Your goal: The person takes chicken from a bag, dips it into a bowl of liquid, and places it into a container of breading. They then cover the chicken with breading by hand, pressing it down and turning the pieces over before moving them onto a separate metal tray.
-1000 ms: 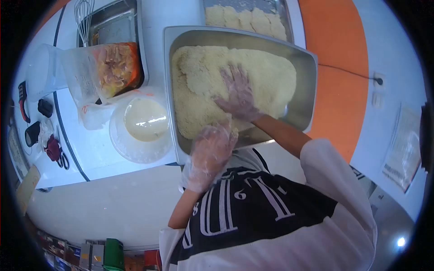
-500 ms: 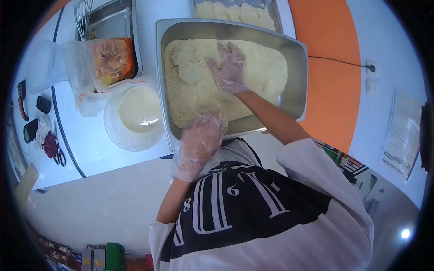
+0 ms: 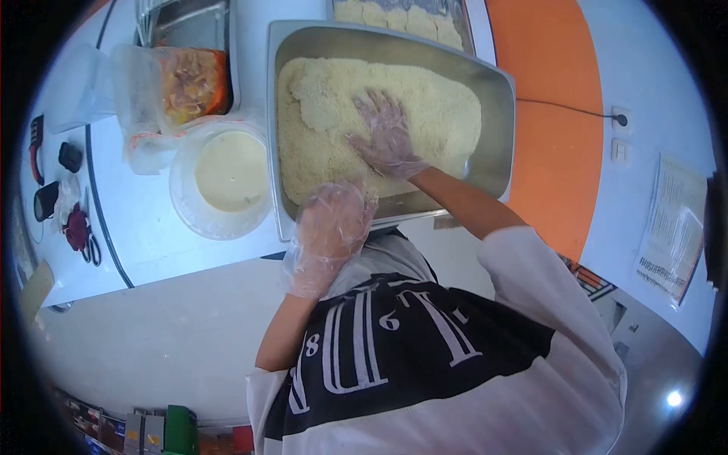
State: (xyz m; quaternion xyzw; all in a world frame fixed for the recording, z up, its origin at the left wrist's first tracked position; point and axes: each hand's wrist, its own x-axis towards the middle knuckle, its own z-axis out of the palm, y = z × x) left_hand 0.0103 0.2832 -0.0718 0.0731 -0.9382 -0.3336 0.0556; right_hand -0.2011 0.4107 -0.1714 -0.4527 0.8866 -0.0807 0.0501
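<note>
A deep metal tub [image 3: 497, 136] holds pale yellow crumbs [image 3: 447, 106], with a coated lump [image 3: 317, 106] at their left side. My right hand [image 3: 388, 138], in a clear plastic glove, lies palm down on the crumbs with fingers spread. At the tub's near-left rim is my left hand [image 3: 330, 231], also gloved, its fingers curled and pressed together; whatever they hold is hidden. Left of the tub stands a round container of pale, creamy liquid [image 3: 231, 173].
Behind that container are a plastic bag of orange-red pieces [image 3: 193, 87] and a metal tray [image 3: 199, 26] with a whisk. A tray of pale pieces [image 3: 402, 19] sits beyond the tub. Scissors [image 3: 92, 249] and small dark objects lie far left. A cable runs to a wall socket [image 3: 620, 120].
My right hand has moved nearer to me on the crumbs, still spread. My left hand has shifted slightly left at the rim. The view has tilted a little.
</note>
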